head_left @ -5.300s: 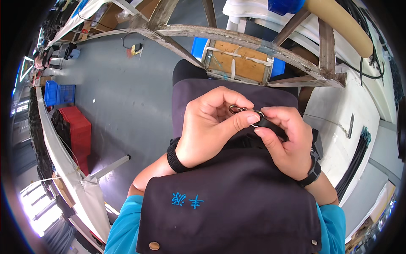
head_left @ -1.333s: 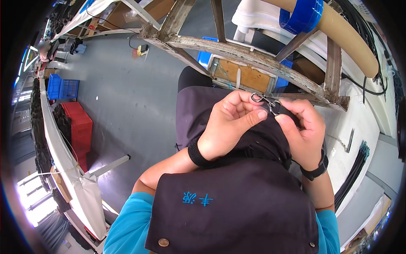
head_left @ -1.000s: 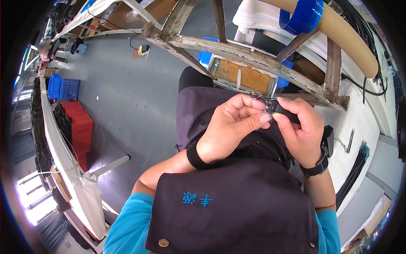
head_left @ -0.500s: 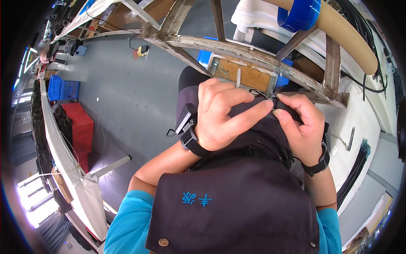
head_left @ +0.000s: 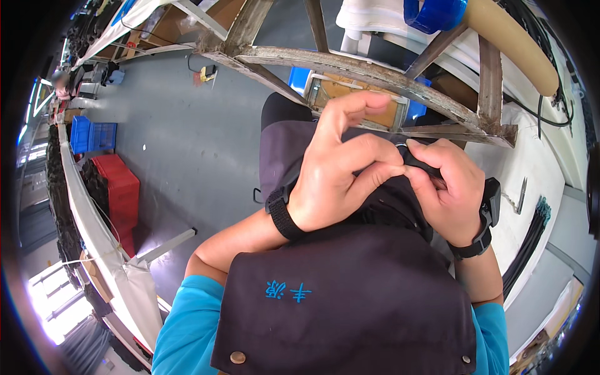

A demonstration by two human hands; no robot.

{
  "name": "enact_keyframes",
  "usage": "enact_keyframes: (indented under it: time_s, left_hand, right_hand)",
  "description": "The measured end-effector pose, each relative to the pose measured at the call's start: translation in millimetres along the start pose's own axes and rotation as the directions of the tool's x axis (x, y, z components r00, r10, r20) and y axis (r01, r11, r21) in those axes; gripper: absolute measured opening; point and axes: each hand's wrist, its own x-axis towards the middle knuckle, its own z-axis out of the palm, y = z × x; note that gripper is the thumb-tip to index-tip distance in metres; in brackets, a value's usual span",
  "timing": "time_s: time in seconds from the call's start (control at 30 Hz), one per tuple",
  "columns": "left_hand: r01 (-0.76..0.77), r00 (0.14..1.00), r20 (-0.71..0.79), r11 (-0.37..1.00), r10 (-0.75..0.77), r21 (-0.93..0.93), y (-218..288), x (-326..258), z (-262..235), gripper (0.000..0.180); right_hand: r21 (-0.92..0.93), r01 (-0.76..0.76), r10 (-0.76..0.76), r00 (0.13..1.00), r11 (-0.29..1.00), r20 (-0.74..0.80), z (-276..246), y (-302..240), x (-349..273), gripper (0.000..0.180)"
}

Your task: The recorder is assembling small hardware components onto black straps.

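Observation:
Above my lap, my right hand (head_left: 451,190) pinches a short black strap (head_left: 421,164) between thumb and fingers. A small bright metal piece (head_left: 401,145) shows at the strap's end. My left hand (head_left: 334,175) meets it there, thumb and index finger pressed together against the right thumb tip; whatever lies between them is hidden. The other left fingers are raised and curled, slightly blurred. Beneath the hands lies my dark apron (head_left: 350,300). Each wrist has a black band around it.
A worn metal frame (head_left: 369,75) crosses just beyond my hands, with a beige tube (head_left: 512,47) above it. At right, a white surface (head_left: 500,172) carries a bundle of black cords (head_left: 531,244). Red (head_left: 119,194) and blue crates (head_left: 94,134) stand on the floor at left.
The metal hook seen between my hands is now mostly hidden. My left index finger has drawn back and bent toward the thumb, while the other left fingers have lifted. The right hand keeps its pinch.

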Motion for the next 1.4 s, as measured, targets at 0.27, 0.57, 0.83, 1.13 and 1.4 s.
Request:
enact_keyframes:
  time_s: [0.27, 0.57, 0.83, 1.13, 1.4]
  left_hand:
    - [0.389, 0.917, 0.056, 0.855, -0.395, -0.343, 6, -14, 19, 0.013]
    - [0.569, 0.720, 0.238, 0.358, -0.652, -0.740, 11, -6, 22, 0.018]
    - [0.764, 0.642, 0.518, 0.408, -0.565, -0.501, -5, 23, -1, 0.026]
    - [0.657, 0.754, 0.416, 0.559, -0.509, -0.506, -6, 17, -2, 0.009]
    - [0.767, 0.641, 0.536, 0.467, -0.549, -0.439, -5, 16, -9, 0.013]
  right_hand:
    - [0.044, -0.022, 0.021, 1.000, 0.999, 0.021, 4, 8, -6, 0.026]
    - [0.030, -0.038, 0.039, 0.998, 0.999, -0.053, 7, 5, -15, 0.029]
    - [0.185, -0.135, 0.131, 0.991, 0.973, 0.034, 0, 6, -13, 0.023]
    - [0.283, -0.278, 0.228, 0.954, 0.918, 0.197, -10, 8, 0, 0.011]
    - [0.274, -0.512, 0.396, 0.835, 0.814, 0.382, -8, 18, 2, 0.021]
